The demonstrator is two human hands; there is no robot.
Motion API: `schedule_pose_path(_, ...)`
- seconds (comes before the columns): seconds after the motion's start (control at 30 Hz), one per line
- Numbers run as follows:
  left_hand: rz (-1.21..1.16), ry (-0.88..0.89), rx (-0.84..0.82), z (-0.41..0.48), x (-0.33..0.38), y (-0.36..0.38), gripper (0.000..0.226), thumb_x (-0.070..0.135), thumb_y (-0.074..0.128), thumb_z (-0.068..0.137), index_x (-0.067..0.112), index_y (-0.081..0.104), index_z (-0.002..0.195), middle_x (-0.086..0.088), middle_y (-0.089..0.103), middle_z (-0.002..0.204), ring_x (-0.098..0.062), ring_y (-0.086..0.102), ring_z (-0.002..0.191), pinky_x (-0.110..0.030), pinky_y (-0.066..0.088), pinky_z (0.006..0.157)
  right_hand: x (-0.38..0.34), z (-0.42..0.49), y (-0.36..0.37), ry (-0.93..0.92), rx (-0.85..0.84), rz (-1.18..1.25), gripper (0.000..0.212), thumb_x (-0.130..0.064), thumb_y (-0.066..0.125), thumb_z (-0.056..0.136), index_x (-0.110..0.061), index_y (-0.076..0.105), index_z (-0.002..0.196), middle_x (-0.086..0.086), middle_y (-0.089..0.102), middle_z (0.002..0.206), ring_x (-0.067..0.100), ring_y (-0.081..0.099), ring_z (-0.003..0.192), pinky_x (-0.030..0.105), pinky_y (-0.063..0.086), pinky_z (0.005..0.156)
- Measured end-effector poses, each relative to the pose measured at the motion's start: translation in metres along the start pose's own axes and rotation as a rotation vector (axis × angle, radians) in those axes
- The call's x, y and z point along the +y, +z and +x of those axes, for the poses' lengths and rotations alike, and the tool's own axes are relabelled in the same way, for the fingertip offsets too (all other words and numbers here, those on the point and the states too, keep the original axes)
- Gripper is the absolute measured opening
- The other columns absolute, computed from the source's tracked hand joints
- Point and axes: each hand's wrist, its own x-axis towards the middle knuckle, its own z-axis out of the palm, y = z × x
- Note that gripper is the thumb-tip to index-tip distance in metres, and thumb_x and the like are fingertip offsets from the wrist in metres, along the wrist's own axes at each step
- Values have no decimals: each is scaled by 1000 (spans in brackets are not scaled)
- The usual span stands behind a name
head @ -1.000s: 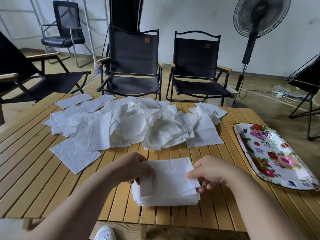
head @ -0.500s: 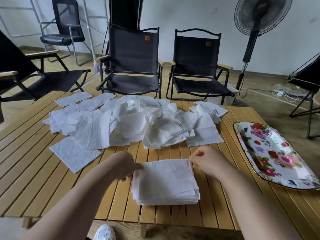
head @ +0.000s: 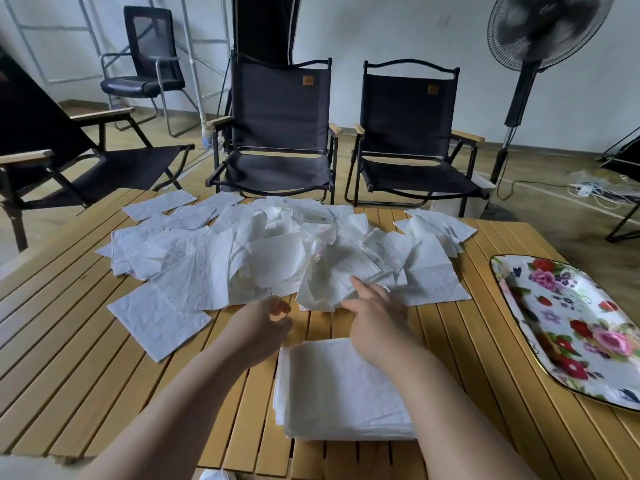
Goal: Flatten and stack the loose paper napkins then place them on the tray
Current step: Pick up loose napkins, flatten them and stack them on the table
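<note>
A neat stack of flattened white napkins (head: 332,393) lies near the front edge of the slatted wooden table (head: 86,358). Beyond it spreads a wide heap of loose, crumpled white napkins (head: 270,251). My right hand (head: 374,313) reaches over the stack, its fingers extended and touching the near edge of the heap. My left hand (head: 263,323) hovers beside it with fingers loosely curled, holding nothing. The floral tray (head: 568,327) sits at the table's right side with nothing on it.
Two black folding chairs (head: 280,133) stand behind the table, another at the left (head: 52,150), and an office chair (head: 145,67) stands further back. A standing fan (head: 526,64) is at the right with cables on the floor. One loose napkin (head: 156,317) lies front left.
Both hands have left the stack and moved forward to the loose heap. The right hand now touches a napkin at the heap's near edge.
</note>
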Motion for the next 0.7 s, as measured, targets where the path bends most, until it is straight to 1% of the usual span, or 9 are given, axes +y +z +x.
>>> schedule_pose_path(0.03,-25,16,-10,2,0,-1,28,29,55,100,27,59,128,7,58,115,-3,58,82,-12,42,58,-4,5,2,9,-31,-16,57,0,39,90,-27,64,133,-10,15,168,15,7,154,49,19,121)
schedule_pose_path(0.1,-89,63,-43,6,-1,-1,30,25,54,101,31,59,131,7,56,123,-9,59,103,-20,49,77,-11,11,5,33,-77,-26,57,1,38,91,-26,64,134,-10,11,169,16,3,154,52,11,122)
schedule_pose_path(0.2,-108,135,-105,11,-1,0,38,19,52,103,28,54,140,13,49,136,-6,47,121,-22,40,97,-14,18,9,46,-69,35,54,0,39,94,-25,63,135,-9,16,168,16,6,155,49,8,123)
schedule_pose_path(0.3,-161,129,-111,15,1,-1,39,19,52,103,23,54,142,6,55,138,-9,55,118,-25,46,98,-11,20,8,28,53,99,40,-6,48,92,-26,71,118,-8,40,157,15,30,147,41,24,118)
schedule_pose_path(0.37,-281,101,-84,14,6,-5,33,18,55,101,23,61,133,7,62,128,-10,62,110,-29,51,95,-9,19,6,0,140,147,22,-15,58,90,-27,67,106,-12,58,130,16,51,129,37,39,105)
schedule_pose_path(0.4,-385,86,-82,12,9,-8,29,19,58,100,25,66,127,10,66,123,-9,64,109,-32,54,94,-9,17,4,-18,156,171,18,-22,65,89,-29,63,105,-14,58,119,15,55,119,37,43,100)
schedule_pose_path(0.5,-713,65,-169,-1,21,-15,22,18,60,98,26,76,109,11,74,114,-8,67,108,-39,54,97,-9,14,6,-47,145,203,46,-45,78,80,-31,59,120,-14,59,122,13,54,114,39,45,98)
schedule_pose_path(0.57,-817,83,-245,-10,26,-18,25,16,55,100,22,76,111,6,74,115,-11,67,110,-41,52,98,-9,12,4,-54,206,231,42,-39,77,83,-25,65,120,-7,64,121,18,58,113,39,49,96)
schedule_pose_path(0.7,-842,136,-266,-18,26,-19,27,15,53,100,24,75,114,7,72,120,-13,66,112,-40,50,96,-8,6,-8,-70,386,325,10,-17,66,88,-11,71,93,5,71,93,27,64,89,38,54,76)
